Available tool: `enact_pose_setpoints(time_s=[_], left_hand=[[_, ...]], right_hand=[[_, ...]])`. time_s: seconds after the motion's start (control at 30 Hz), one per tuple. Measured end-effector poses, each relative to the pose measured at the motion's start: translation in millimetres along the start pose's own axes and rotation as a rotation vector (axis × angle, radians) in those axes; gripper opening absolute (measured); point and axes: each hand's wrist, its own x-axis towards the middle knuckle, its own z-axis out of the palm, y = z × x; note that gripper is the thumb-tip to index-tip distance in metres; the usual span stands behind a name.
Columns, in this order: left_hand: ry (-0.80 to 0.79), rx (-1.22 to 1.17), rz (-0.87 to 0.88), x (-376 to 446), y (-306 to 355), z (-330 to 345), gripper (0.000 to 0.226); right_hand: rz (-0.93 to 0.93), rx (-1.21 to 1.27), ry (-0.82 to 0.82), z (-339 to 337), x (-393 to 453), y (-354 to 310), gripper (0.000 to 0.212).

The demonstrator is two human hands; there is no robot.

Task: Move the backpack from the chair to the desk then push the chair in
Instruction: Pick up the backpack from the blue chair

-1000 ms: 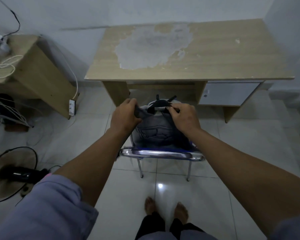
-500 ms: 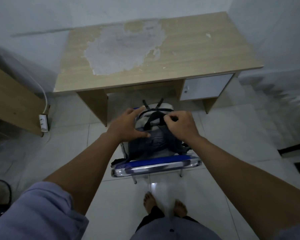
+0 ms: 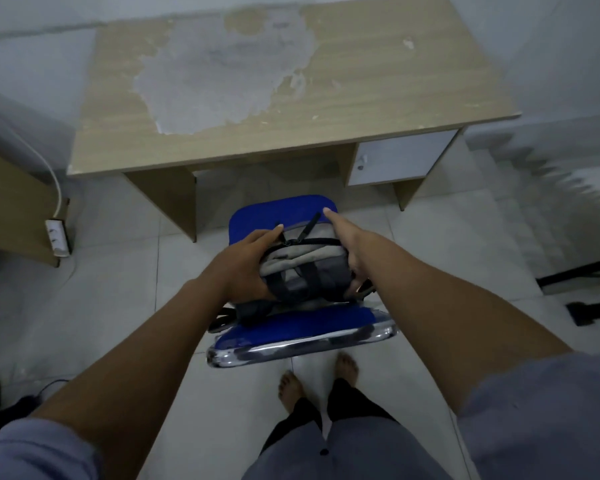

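Grey backpack (image 3: 302, 268) on blue chair (image 3: 305, 327) — clasped between left hand (image 3: 246, 265), right hand (image 3: 352, 251) fingers.

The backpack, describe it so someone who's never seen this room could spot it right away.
In front of the wooden desk stands a blue chair. On its seat sits the backpack, gripped between both hands: the only grey fabric bag with black straps.

White power strip (image 3: 57, 236) beside a side table (image 3: 11, 206)
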Motion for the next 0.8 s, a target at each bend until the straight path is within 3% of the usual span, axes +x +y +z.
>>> enact_pose_setpoints(time_s=[0.07, 0.2, 0.27, 0.33, 0.43, 0.53, 0.63, 0.8], left_hand=[[-0.095, -0.053, -0.083, -4.9, -4.7, -4.0, 0.141], [-0.442, -0.283, -0.467, -14.1, -23.7, -19.6, 0.15], [-0.584, -0.487, -0.663, -16.3, -27.3, -30.0, 0.148], [-0.553, -0.745, -0.76, -12.9, -28.8, -33.8, 0.138], [-0.349, -1.072, -0.969, 1.5, -22.1, -24.1, 0.115], [-0.26, -1.041, -1.142, 15.5, -4.1, -4.6, 0.096], [-0.229, -1.068, -1.124, 29.6, -1.9, 20.7, 0.106], [-0.144, -1.111, -1.131, 52.3, -23.1, 46.7, 0.118]], right_hand=[[0.053, -0.096, 0.01, -0.6, 14.9, -4.9, 0.094], [0.026, -0.186, 0.014, -1.3, 37.1, -7.6, 0.043], [0.048, -0.182, 0.006, -3.6, 48.4, -5.6, 0.031], [0.096, -0.174, -0.014, -5.7, 57.3, -4.7, 0.037], [0.146, -0.187, -0.003, -10.6, 72.0, -4.4, 0.038], [0.147, -0.211, -0.021, -11.5, 68.7, -6.0, 0.032], [0.176, -0.184, -0.059, -14.5, 75.0, -5.9, 0.03], [0.179, -0.203, -0.078, -9.0, 102.2, -1.9, 0.057]])
